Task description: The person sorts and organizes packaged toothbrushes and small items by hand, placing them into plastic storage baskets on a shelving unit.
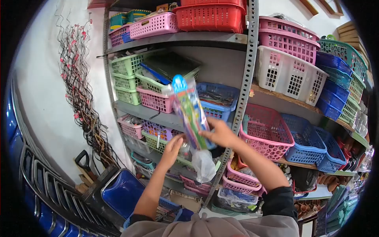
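Observation:
My right hand [219,133] grips a clear plastic packet [192,112] by its lower right side, thumb across the front. Long, thin, multicoloured pieces show inside, slightly blurred, under a rounded blue top [179,83]. The packet is held up in front of the shelves, leaning a little to the left. A crumpled translucent plastic bag [204,166] hangs below its lower end. My left hand [173,148] is raised just left of the packet's lower end, with its fingers loosely bent and nothing visible in them.
Behind my hands a grey metal rack [249,59] carries baskets, including a red basket [210,17], a blue basket [217,96] and a pink basket [266,130]. Chairs [51,185] are stacked at the left, near dark twisted branches [81,91] against the wall.

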